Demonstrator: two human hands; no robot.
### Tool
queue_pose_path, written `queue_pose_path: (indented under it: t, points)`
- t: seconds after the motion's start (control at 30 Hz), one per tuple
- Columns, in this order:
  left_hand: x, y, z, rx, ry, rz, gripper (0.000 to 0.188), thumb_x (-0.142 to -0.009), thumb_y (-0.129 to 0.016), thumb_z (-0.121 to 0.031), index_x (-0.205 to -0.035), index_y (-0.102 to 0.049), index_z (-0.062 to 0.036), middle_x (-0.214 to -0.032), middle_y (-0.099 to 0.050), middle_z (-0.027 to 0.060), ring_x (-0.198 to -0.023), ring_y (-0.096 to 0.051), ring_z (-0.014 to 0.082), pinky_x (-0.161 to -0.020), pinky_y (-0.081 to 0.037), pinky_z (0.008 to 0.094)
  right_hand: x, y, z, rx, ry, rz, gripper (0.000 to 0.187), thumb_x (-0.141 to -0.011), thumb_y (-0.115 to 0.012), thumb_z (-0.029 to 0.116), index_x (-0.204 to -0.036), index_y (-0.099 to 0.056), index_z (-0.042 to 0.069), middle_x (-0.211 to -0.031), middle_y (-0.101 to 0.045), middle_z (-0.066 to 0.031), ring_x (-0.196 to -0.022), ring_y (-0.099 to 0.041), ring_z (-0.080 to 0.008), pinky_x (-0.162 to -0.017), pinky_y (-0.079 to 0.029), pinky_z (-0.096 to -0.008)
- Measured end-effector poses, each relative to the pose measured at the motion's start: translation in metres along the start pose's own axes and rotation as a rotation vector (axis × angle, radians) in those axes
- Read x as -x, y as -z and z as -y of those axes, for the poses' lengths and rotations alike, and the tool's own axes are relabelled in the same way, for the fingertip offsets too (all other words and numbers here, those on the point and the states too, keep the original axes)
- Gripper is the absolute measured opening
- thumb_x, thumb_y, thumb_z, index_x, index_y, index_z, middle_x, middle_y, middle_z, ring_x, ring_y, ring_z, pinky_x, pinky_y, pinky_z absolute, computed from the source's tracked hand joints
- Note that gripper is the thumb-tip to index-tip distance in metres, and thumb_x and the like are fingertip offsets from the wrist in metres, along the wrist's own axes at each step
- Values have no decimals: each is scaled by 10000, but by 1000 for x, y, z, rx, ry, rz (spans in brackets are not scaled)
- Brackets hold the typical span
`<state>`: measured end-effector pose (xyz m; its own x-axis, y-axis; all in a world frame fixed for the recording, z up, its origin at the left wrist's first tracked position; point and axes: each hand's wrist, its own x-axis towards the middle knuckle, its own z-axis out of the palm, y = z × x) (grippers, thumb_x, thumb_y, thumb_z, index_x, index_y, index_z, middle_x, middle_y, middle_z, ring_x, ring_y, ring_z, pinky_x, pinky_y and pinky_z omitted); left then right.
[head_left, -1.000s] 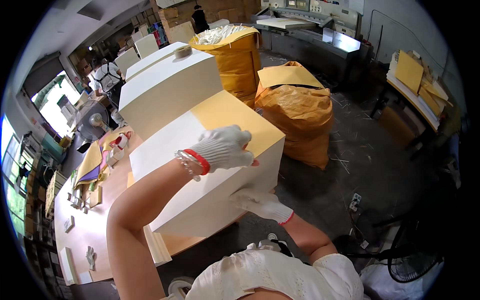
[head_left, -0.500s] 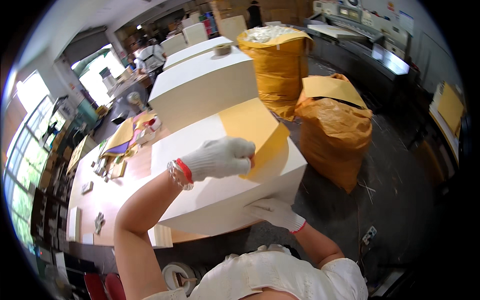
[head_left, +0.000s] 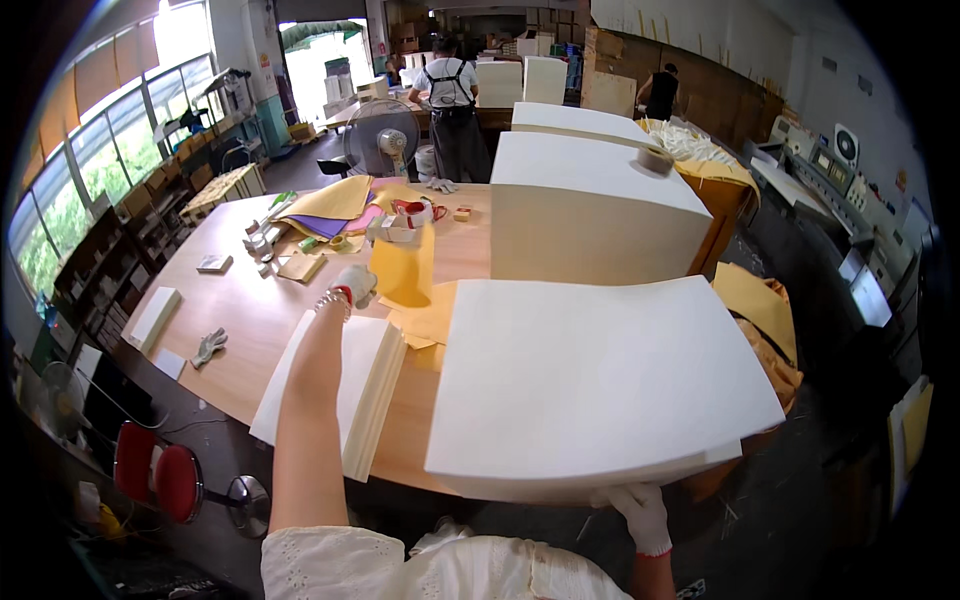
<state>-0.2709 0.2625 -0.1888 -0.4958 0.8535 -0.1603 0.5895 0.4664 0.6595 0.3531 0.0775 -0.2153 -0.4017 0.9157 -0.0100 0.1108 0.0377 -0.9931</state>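
Observation:
My left hand [head_left: 355, 285], in a white knit glove with a red cuff, reaches out over the table. Its fingers are closed at the left edge of a yellow sheet [head_left: 403, 268], which stands up off the table. Beneath that sheet lie more yellow sheets [head_left: 428, 318]. A large stack of white sheets [head_left: 600, 380] fills the near right of the table. My right hand [head_left: 640, 518], gloved too, rests against the stack's near side with its fingers stretched out, partly hidden. Left of the stack, under my left forearm, is a lower white stack [head_left: 365, 400].
Behind rises a taller white stack [head_left: 600, 215] with a tape roll [head_left: 655, 160] on top. Coloured sheets [head_left: 325, 208], a grey glove [head_left: 209, 347] and small items lie on the table [head_left: 225, 290]. Orange bags [head_left: 770, 355] stand at right. Two people work farther back.
My left hand has carried the yellow sheet off the white stack to the left. My right hand stays at the stack's near side. The view has turned left.

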Motion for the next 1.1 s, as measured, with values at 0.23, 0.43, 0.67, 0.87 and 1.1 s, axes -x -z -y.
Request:
queue_pose_path:
  t: [0.23,0.43,0.67,0.87,1.1]
  points:
    - [-59,-83,36,-218,81,-164,422,-804,-638,-326,-1113,-663,-39,-1128,-666,210,-1073,-624,381,-904,-496,444,6,-18,6,-263,-195,-289,287,-854,-641,37,-1126,-639,-54,-840,-714,-120,-819,-676,-191,-839,-519,-324]
    - [-70,-116,15,-434,87,-99,450,-812,-666,-330,-1190,-621,-91,-1214,-629,206,-1150,-593,378,-943,-494,458,30,-16,-3,163,-155,-391,371,-888,-651,67,-1237,-580,-36,-954,-711,-101,-902,-661,-178,-855,-518,-308]
    - [89,-54,-135,114,-708,98,196,-882,-623,-132,-1046,-610,-25,-934,-671,147,-851,-642,302,-746,-502,348,12,12,36,236,-200,-19,255,-951,-605,211,-1093,-709,27,-983,-732,-79,-917,-673,-134,-837,-520,-273]
    - [270,-74,-237,-486,-1441,-103,276,-839,-654,-158,-1087,-626,-41,-1198,-605,145,-1143,-561,320,-925,-473,411,13,43,19,197,-154,120,288,-950,-605,256,-1154,-695,74,-1101,-702,-68,-1004,-632,-128,-888,-494,-271]
    - [331,-168,-294,-420,-1535,375,168,-801,-670,-145,-882,-568,-39,-1290,-543,181,-1172,-523,384,-924,-475,453,24,84,5,82,27,78,278,-938,-625,217,-1149,-690,48,-1077,-703,-52,-976,-622,-110,-850,-485,-257]
